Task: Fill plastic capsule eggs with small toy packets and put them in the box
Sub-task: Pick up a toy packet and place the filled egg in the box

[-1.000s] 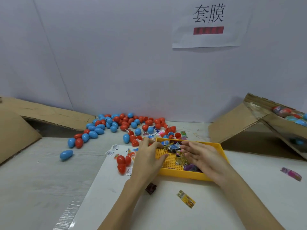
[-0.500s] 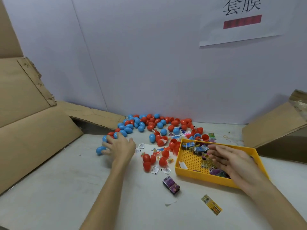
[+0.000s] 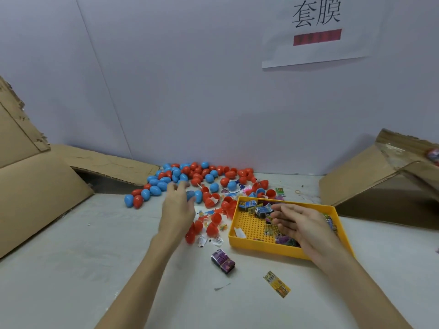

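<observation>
A pile of red and blue capsule eggs [image 3: 194, 176] lies at the back of the table against the wall. Nearer lie several open red halves [image 3: 212, 227]. My left hand [image 3: 177, 206] hovers at the pile's near edge with its fingers curled on a blue egg [image 3: 190, 195]. The yellow tray [image 3: 251, 242] holds small toy packets [image 3: 257, 208]. My right hand [image 3: 301, 226] reaches into it, fingertips among the packets; whether it grips one is hidden. The cardboard box [image 3: 361, 176] at the right shows filled eggs [image 3: 433, 155] at the frame edge.
A purple packet [image 3: 223, 261] and a yellow packet [image 3: 276, 283] lie loose on the table in front of the tray. Small paper slips [image 3: 202, 241] sit by the red halves. Another cardboard box [image 3: 40, 186] stands with open flaps at the left. A paper sign [image 3: 317, 29] hangs on the wall.
My left hand left the tray, reached left to a lone blue egg, and now comes back right with a blue egg. The right hand stays in the tray. The camera turned left.
</observation>
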The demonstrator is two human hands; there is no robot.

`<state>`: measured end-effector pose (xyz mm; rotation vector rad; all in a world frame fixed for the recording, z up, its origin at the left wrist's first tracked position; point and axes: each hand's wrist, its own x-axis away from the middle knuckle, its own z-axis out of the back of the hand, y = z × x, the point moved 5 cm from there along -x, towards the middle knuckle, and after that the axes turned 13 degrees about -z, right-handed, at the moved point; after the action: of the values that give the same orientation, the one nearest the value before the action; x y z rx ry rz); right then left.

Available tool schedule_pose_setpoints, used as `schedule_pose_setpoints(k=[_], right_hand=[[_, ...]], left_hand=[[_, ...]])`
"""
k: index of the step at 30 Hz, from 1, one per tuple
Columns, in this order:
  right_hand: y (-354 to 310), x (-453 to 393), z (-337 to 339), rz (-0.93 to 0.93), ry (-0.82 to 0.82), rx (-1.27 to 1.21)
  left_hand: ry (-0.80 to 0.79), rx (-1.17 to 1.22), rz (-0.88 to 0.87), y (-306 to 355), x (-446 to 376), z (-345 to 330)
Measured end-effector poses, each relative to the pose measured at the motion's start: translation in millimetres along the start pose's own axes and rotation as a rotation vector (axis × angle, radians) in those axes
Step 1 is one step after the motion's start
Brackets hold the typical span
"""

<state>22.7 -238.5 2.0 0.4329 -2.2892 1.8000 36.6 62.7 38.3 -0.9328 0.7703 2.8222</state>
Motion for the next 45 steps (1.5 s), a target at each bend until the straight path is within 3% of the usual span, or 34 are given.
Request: schedule_pose_setpoints(k=[5, 11, 22, 30, 34, 39, 43, 45], right_hand=[[-3.5, 9.0, -0.2, 0.082, 0.021, 0.085], [-1.7, 12.4, -3.7, 0.169, 0.068, 0.332], [-2.1, 12.4, -5.9, 0.179, 0.056, 0.218], [-1.2, 11.7, -6.2, 0.188, 0.068, 0.279], [-3.0, 11.7, -6.7, 0.173, 0.040, 0.225], [-4.4, 13.3, -4.7, 0.267, 0.060, 0.298], [-3.6, 12.0, -4.9, 0.271, 0.091, 0.313], [-3.8, 11.4, -3.2, 0.291, 0.133, 0.357]], left_hand=[[-0.083, 0.348, -0.357, 110.8, 24.0, -46.0], [-0.123, 0.373, -0.511, 135.8, 47.8, -67.6], [-0.032, 0.507, -0.488, 129.7, 53.1, -58.8], [-0.047, 0.534, -0.488, 133.1, 53.4, -58.1], [-0.022, 0.604, -0.395, 126.5, 51.2, -57.5], [-0.086, 0.636, -0.366, 124.1, 50.4, -59.5], [-0.160, 0.654, -0.468, 126.2, 48.4, -59.8], [-0.128, 0.684, -0.393, 119.8, 45.3, -59.0]])
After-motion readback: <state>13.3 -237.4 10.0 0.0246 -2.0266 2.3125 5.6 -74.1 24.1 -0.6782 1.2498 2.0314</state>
